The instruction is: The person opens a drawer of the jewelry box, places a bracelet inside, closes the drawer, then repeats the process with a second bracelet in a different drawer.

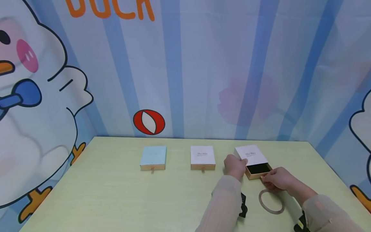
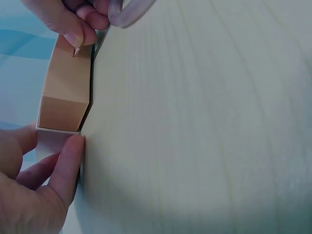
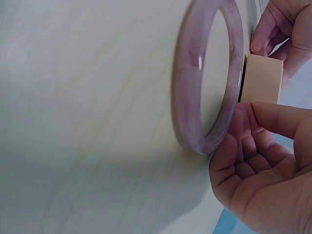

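At the right of the table, a white drawer box (image 1: 251, 154) stands with its tan drawer (image 2: 68, 80) partly pulled out, showing a dark inside. My left hand (image 1: 235, 166) holds the white outer sleeve from its left side, fingers and thumb close to the front edge. A small ribbon tab (image 2: 76, 51) on the drawer front is pinched between thumb and finger of my right hand (image 1: 279, 178). Just below that hand, a pale purple bangle (image 3: 187, 83) lies on the table.
A light blue box (image 1: 153, 155) and a second white box (image 1: 202, 155), both with their drawers in, stand in a row to the left on the pale table (image 1: 130, 203). Behind the table hangs a blue striped cartoon backdrop (image 1: 197, 71).
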A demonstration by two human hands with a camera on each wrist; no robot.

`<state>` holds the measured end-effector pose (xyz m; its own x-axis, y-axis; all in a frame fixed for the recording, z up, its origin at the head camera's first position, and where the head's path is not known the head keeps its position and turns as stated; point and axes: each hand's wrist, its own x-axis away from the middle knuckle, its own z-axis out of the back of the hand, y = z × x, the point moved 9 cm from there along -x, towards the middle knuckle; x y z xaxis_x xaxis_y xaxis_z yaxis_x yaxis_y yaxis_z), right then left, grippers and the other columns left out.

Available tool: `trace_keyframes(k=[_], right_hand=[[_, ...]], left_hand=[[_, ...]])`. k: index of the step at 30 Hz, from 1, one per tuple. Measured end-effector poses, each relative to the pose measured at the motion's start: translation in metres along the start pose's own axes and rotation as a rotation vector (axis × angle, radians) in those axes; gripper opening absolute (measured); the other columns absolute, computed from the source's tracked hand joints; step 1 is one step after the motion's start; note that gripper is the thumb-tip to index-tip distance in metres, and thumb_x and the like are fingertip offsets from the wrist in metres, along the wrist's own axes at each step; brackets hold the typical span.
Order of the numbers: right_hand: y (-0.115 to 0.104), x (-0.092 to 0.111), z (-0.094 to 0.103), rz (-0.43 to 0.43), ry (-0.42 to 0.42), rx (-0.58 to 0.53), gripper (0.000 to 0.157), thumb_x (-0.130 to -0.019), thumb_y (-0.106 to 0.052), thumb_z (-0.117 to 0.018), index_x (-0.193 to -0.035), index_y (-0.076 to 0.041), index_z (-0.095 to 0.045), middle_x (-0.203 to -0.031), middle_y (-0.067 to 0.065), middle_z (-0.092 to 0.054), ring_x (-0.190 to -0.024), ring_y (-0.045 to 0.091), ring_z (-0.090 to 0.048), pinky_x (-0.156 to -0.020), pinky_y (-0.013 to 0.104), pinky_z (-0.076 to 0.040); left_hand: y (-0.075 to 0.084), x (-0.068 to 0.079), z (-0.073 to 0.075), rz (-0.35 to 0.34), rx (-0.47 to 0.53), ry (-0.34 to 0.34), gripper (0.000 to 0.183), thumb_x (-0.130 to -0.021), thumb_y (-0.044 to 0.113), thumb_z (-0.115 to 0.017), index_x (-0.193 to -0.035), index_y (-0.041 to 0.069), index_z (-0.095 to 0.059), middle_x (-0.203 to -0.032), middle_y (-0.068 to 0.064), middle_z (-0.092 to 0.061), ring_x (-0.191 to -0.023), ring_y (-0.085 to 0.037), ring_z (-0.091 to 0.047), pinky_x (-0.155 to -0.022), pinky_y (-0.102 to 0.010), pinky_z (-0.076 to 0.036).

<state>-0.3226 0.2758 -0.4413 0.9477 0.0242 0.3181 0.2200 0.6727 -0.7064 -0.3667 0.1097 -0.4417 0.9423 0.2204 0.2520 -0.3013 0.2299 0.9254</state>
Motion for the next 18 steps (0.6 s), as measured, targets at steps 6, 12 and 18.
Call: trace_keyframes(k=[6, 12, 18], right_hand=[[0.0001, 0.0001, -0.0002, 0.003, -0.005, -0.001, 0.024, -0.090, -0.017, -0.058, -0.077, 0.001, -0.064, -0.065, 0.000, -0.058, -0.061, 0.011, -0.054, -0.057, 0.026, -0.048], [0.0007, 0.0003, -0.0001, 0.000, -0.002, 0.004, 0.024, -0.090, -0.017, -0.058, -0.077, 0.002, -0.064, -0.066, 0.000, -0.058, -0.062, 0.012, -0.055, -0.057, 0.027, -0.048], [0.0013, 0.0008, 0.0001, 0.007, 0.003, 0.006, 0.024, -0.090, -0.016, -0.058, -0.076, 0.002, -0.065, -0.064, 0.000, -0.058, -0.060, 0.011, -0.054, -0.056, 0.026, -0.047]], left_hand=[[-0.0018, -0.0015, -0.0002, 0.012, -0.001, -0.005, 0.027, -0.081, 0.020, -0.075, -0.092, 0.001, -0.060, -0.082, -0.007, -0.060, -0.073, -0.019, -0.053, -0.065, -0.033, -0.049], [-0.0024, -0.0028, -0.0009, 0.008, -0.009, -0.003, 0.026, -0.081, 0.020, -0.075, -0.089, 0.001, -0.060, -0.079, -0.006, -0.058, -0.071, -0.019, -0.052, -0.063, -0.033, -0.048], [-0.0019, -0.0024, -0.0012, -0.003, -0.004, 0.001, 0.026, -0.080, 0.019, -0.076, -0.089, 0.000, -0.060, -0.080, -0.007, -0.058, -0.071, -0.019, -0.053, -0.063, -0.034, -0.049]])
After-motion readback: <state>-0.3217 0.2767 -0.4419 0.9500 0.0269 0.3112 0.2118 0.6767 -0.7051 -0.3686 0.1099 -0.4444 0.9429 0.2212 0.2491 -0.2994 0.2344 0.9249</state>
